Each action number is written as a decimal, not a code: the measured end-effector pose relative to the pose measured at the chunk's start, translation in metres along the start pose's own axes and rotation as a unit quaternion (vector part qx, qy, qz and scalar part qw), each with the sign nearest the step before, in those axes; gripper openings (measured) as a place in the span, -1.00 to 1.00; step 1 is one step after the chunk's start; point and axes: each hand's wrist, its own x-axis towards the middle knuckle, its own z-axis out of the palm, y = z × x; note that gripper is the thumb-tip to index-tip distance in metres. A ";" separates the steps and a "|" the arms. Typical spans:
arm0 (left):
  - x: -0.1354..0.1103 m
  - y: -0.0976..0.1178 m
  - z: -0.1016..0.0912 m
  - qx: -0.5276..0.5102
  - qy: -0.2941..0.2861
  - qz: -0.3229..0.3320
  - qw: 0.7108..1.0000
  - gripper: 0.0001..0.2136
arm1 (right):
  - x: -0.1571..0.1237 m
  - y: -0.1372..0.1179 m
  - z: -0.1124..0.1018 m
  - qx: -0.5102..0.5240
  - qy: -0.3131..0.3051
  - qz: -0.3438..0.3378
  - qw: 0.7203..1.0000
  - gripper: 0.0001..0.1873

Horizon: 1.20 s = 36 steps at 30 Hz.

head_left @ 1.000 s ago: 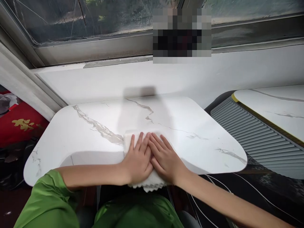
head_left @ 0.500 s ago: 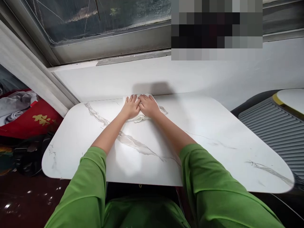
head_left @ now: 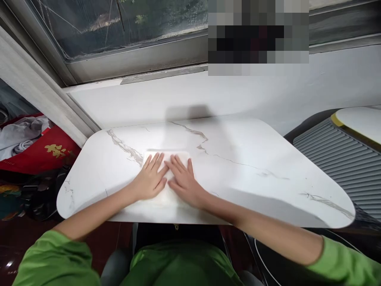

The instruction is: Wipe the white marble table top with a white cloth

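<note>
A white cloth [head_left: 166, 197] lies spread flat on the white marble-patterned table [head_left: 256, 143], close to the edge nearest me. My left hand [head_left: 151, 178] presses flat on its left part, fingers spread. My right hand [head_left: 184, 178] rests palm down on the right part, fingers also apart. The fingertips of both hands nearly meet at the middle of the cloth. Part of the cloth is hidden under the palms.
A white wall [head_left: 131, 105] with a metal-framed window [head_left: 133, 59] runs behind the table. On the left is a red bag [head_left: 53, 147] with grey cloth in it. A grey ribbed object [head_left: 336, 159] stands beyond the table's right end.
Both hands have drawn the cloth from the table's far edge toward me. The cloth, bunched before, now lies flatter, and my elbows have bent outward.
</note>
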 end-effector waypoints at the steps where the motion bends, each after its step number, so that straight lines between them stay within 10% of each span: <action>1: -0.016 0.008 -0.005 -0.005 -0.004 0.007 1.000 -0.51 | -0.013 -0.011 -0.001 0.021 -0.034 -0.014 0.999 -0.32; 6: -0.078 0.026 -0.026 -0.022 -0.030 -0.003 0.999 -0.47 | -0.040 -0.052 -0.009 0.084 -0.205 -0.076 0.972 -0.14; 10: -0.086 0.002 -0.028 -0.033 -0.051 -0.075 0.995 -0.49 | -0.001 -0.060 0.003 0.053 -0.199 -0.094 0.974 -0.20; 17: 0.005 -0.103 -0.004 0.018 -0.017 -0.253 0.967 -0.53 | 0.147 -0.027 0.045 -0.080 0.078 -0.060 0.992 -0.42; 23: 0.063 -0.170 0.002 0.007 0.009 -0.233 0.972 -0.54 | 0.221 -0.002 0.044 -0.080 0.122 0.006 0.989 -0.42; 30: 0.046 -0.158 0.003 -0.020 0.020 -0.230 0.973 -0.55 | 0.200 -0.017 0.048 -0.070 0.117 0.033 0.990 -0.43; 36: -0.045 -0.116 -0.008 -0.018 0.003 -0.156 0.988 -0.55 | 0.124 -0.077 0.064 0.084 0.044 0.072 0.993 -0.40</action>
